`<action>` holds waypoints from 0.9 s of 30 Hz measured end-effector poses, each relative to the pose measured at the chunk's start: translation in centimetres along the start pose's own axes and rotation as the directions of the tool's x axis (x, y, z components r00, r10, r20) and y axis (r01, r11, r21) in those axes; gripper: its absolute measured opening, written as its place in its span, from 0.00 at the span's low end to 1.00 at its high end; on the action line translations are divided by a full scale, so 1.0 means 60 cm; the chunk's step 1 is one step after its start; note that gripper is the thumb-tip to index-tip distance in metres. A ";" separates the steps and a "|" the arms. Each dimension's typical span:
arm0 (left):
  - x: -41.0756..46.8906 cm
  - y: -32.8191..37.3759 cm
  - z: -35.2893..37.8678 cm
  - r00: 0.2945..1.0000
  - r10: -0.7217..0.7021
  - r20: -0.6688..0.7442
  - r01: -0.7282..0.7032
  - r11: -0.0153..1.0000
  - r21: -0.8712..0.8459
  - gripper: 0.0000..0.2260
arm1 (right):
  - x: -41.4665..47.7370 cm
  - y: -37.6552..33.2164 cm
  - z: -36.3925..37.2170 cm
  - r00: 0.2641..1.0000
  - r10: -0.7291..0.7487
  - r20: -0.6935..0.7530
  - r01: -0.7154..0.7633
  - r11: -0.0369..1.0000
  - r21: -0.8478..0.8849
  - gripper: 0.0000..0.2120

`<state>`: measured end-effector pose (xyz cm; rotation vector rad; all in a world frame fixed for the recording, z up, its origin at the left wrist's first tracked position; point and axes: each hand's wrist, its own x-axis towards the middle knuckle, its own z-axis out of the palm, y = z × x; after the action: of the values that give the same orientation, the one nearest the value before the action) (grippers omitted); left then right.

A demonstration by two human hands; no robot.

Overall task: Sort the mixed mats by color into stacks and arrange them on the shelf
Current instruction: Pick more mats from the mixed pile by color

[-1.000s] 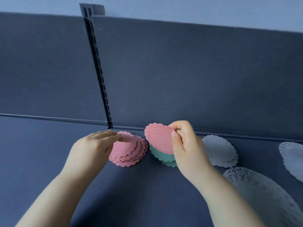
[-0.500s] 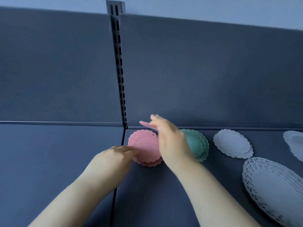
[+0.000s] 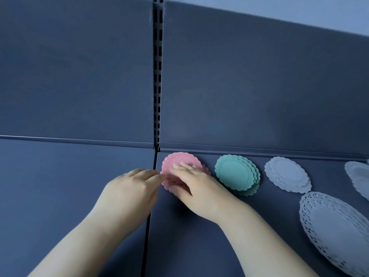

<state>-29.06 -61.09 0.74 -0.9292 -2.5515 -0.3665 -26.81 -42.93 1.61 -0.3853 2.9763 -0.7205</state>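
squaring the pink stack (image 3: 180, 166) at the far left of the shelf (image 3: 279, 226): left hand (image 3: 129, 190) loosely curled at its left edge, right hand (image 3: 191, 182) flat and open on top, best nudged from both sides until edges match, green stack (image 3: 237, 174) and white stack (image 3: 287, 173) in line to the right, no containers.

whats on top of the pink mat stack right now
The right hand lies flat on the pink mat stack, with its fingers across the top mat. The left hand touches the stack's left edge. The stack's near half is covered, so anything there cannot be seen.
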 end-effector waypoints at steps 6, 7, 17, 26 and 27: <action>0.000 0.036 -0.019 0.998 -0.048 -0.043 0.050 0.998 0.038 0.17 | -0.053 0.015 -0.040 0.995 0.039 -0.093 -0.042 0.998 -0.035 0.26; 0.001 0.050 -0.022 0.997 -0.061 -0.048 0.062 0.997 0.036 0.17 | -0.067 0.016 -0.047 0.994 0.043 -0.097 -0.047 0.998 -0.038 0.26; -0.003 0.273 -0.006 0.995 -0.098 0.015 0.097 0.994 0.045 0.18 | -0.268 0.114 -0.119 0.981 0.107 -0.163 -0.125 0.987 -0.102 0.29; 0.011 0.585 0.061 0.997 -0.017 0.076 0.019 1.000 -0.023 0.16 | -0.538 0.305 -0.200 0.916 0.287 -0.282 -0.316 0.947 -0.060 0.25; 0.012 0.613 0.066 0.997 -0.006 0.079 0.010 0.999 -0.039 0.16 | -0.560 0.322 -0.205 0.907 0.302 -0.294 -0.332 0.941 -0.059 0.25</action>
<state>-6.44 -31.83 1.45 -0.9659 -2.6288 -0.3906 -0.09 -12.34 3.56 0.2204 3.2316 -0.6250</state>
